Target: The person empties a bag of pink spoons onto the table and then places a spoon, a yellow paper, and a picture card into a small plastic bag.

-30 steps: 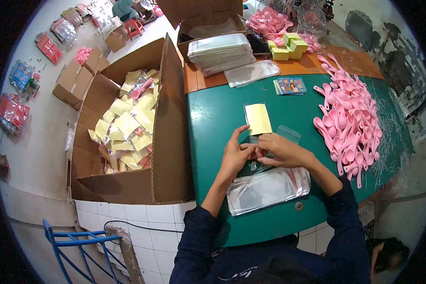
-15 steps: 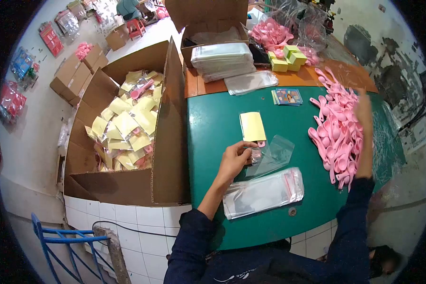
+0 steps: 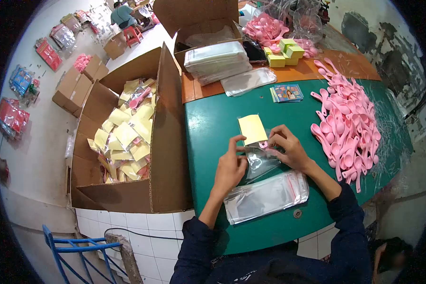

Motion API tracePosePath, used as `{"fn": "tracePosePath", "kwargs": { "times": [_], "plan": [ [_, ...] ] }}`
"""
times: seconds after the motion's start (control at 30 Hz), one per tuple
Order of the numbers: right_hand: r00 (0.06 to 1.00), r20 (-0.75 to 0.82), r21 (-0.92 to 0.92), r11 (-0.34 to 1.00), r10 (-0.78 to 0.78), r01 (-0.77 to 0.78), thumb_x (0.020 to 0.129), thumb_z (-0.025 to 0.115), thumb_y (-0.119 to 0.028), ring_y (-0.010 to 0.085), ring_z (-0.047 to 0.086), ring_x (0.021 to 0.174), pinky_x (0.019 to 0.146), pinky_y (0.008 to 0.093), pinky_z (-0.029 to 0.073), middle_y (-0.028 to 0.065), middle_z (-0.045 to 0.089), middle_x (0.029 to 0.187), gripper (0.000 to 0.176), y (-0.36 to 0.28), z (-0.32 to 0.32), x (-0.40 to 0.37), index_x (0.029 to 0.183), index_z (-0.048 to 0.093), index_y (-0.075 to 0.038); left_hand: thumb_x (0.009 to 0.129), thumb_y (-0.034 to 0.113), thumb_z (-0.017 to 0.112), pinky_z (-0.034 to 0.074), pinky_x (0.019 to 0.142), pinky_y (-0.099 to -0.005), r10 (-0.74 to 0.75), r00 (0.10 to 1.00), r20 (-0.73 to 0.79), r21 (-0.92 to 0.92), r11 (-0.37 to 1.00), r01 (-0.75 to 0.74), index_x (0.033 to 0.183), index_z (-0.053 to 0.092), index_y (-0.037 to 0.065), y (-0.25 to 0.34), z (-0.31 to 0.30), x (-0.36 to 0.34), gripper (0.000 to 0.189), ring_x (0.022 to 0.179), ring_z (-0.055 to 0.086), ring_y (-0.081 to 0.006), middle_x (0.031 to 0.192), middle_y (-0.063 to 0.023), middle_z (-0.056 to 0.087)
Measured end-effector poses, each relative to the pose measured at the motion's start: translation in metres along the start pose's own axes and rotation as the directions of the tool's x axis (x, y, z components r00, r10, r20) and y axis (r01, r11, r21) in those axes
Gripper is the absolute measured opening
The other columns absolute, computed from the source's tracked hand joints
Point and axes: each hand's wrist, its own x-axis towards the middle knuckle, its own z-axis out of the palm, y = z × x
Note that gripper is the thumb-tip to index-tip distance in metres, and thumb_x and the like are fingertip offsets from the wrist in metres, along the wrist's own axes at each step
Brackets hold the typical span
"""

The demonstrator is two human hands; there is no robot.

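My left hand (image 3: 230,166) is closed on the left edge of a clear plastic bag (image 3: 260,164) lying on the green table. At the bag's right side, my right hand (image 3: 291,148) has its fingers bent together around a pink measuring spoon, mostly hidden by the fingers. Just beyond both hands lies a yellow card (image 3: 252,129) in a clear wrapper, with a pink handle end (image 3: 263,145) showing below it. A stack of clear plastic bags (image 3: 265,198) lies nearer to me. To the right is a large heap of pink spoons (image 3: 345,125).
On the left stands an open cardboard box (image 3: 168,137) holding many yellow-card packs (image 3: 125,135). Printed cards (image 3: 287,93), more clear bags (image 3: 217,59) and yellow-green boxes (image 3: 288,52) are at the back of the table. A person (image 3: 123,16) sits far off.
My right hand has come left from the spoon heap to the plastic bag. My left hand stays at the bag, which has shifted and now lies between both hands.
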Motion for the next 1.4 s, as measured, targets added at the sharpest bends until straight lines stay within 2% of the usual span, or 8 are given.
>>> {"fn": "tracePosePath", "kwargs": {
  "times": [0.13, 0.4, 0.63, 1.0, 1.1, 1.23, 1.33, 1.4],
  "plan": [
    [0.985, 0.069, 0.183, 0.969, 0.157, -0.167, 0.072, 0.067, -0.004, 0.0144, 0.054, 0.076, 0.066, 0.0260, 0.047, 0.0079, 0.046, 0.093, 0.016, 0.000, -0.004, 0.001, 0.081, 0.053, -0.002, 0.079, 0.006, 0.060, 0.051, 0.063, -0.0299, 0.239, 0.971, 0.027, 0.141, 0.960, -0.241, 0.094, 0.053, 0.002, -0.002, 0.004, 0.001, 0.018, 0.081, 0.063, -0.0200, 0.087, -0.0114, 0.055],
    [0.806, 0.335, 0.590, 0.558, 0.489, -0.584, 0.082, 0.059, -0.009, 0.0090, 0.057, 0.071, 0.063, 0.0227, 0.048, 0.0037, 0.058, 0.078, 0.011, 0.005, -0.001, 0.000, 0.084, 0.053, -0.001, 0.077, 0.016, 0.066, 0.050, 0.059, -0.0273, 0.103, 0.993, -0.054, 0.099, 0.990, -0.098, 0.080, 0.059, 0.000, -0.012, 0.006, 0.006, 0.018, 0.075, 0.062, -0.0151, 0.078, -0.0082, 0.061],
    [0.794, 0.186, 0.591, 0.580, 0.579, -0.561, 0.082, 0.057, -0.006, 0.0127, 0.061, 0.062, 0.054, 0.0227, 0.049, 0.0078, 0.060, 0.075, 0.010, 0.009, 0.011, -0.003, 0.086, 0.050, 0.001, 0.077, 0.017, 0.067, 0.051, 0.055, -0.0251, -0.186, 0.982, -0.037, -0.034, 0.982, 0.185, 0.078, 0.057, -0.003, -0.005, 0.007, 0.011, 0.022, 0.075, 0.061, -0.0120, 0.077, -0.0089, 0.062],
    [0.815, 0.122, 0.594, 0.616, 0.567, -0.518, 0.082, 0.055, -0.002, 0.0114, 0.060, 0.060, 0.051, 0.0224, 0.049, 0.0082, 0.059, 0.074, 0.021, 0.004, 0.015, -0.001, 0.102, 0.053, 0.001, 0.080, 0.009, 0.061, 0.048, 0.050, -0.0233, -0.043, 0.994, -0.100, -0.124, 0.992, 0.030, 0.103, 0.051, 0.003, -0.012, 0.013, 0.011, 0.026, 0.071, 0.060, -0.0119, 0.088, -0.0100, 0.061],
    [0.799, 0.156, 0.479, 0.663, 0.582, -0.576, 0.081, 0.056, -0.005, 0.0132, 0.060, 0.064, 0.052, 0.0243, 0.048, 0.0096, 0.060, 0.077, 0.030, 0.002, 0.011, 0.000, 0.110, 0.053, 0.000, 0.080, 0.010, 0.060, 0.046, 0.049, -0.0240, 0.009, 0.994, -0.111, -0.025, 1.000, -0.012, 0.106, 0.054, 0.004, -0.018, 0.014, 0.012, 0.027, 0.067, 0.059, -0.0116, 0.084, -0.0100, 0.062],
    [0.936, -0.159, -0.146, 0.930, 0.314, -0.337, 0.075, 0.060, -0.009, 0.0233, 0.058, 0.070, 0.060, 0.0331, 0.047, 0.0120, 0.058, 0.078, 0.027, 0.005, -0.036, 0.003, 0.100, 0.055, 0.000, 0.081, 0.011, 0.059, 0.046, 0.053, -0.0271, 0.055, 0.974, -0.220, 0.035, 0.998, -0.048, 0.109, 0.056, 0.006, -0.021, 0.006, 0.019, 0.029, 0.064, 0.058, -0.0127, 0.079, -0.0116, 0.064],
    [0.941, -0.223, -0.591, 0.733, 0.254, -0.338, 0.071, 0.064, -0.012, 0.0306, 0.056, 0.074, 0.064, 0.0410, 0.045, 0.0143, 0.056, 0.078, 0.017, 0.014, -0.081, -0.019, 0.081, 0.055, -0.001, 0.080, 0.018, 0.060, 0.048, 0.062, -0.0334, 0.453, 0.806, -0.382, 0.618, 0.773, -0.142, 0.110, 0.055, 0.008, -0.016, -0.003, 0.026, 0.032, 0.071, 0.060, -0.0220, 0.093, -0.0175, 0.059],
    [0.889, -0.140, -0.755, 0.534, 0.436, -0.381, 0.067, 0.065, -0.014, 0.0321, 0.055, 0.071, 0.063, 0.0409, 0.044, 0.0151, 0.055, 0.076, 0.021, 0.011, -0.098, -0.038, 0.077, 0.052, 0.000, 0.079, 0.022, 0.061, 0.047, 0.070, -0.0346, 0.463, 0.837, -0.292, 0.722, 0.680, -0.125, 0.110, 0.052, 0.005, -0.003, -0.005, 0.019, 0.036, 0.086, 0.057, -0.0286, 0.109, -0.0195, 0.050]
  ]
}}
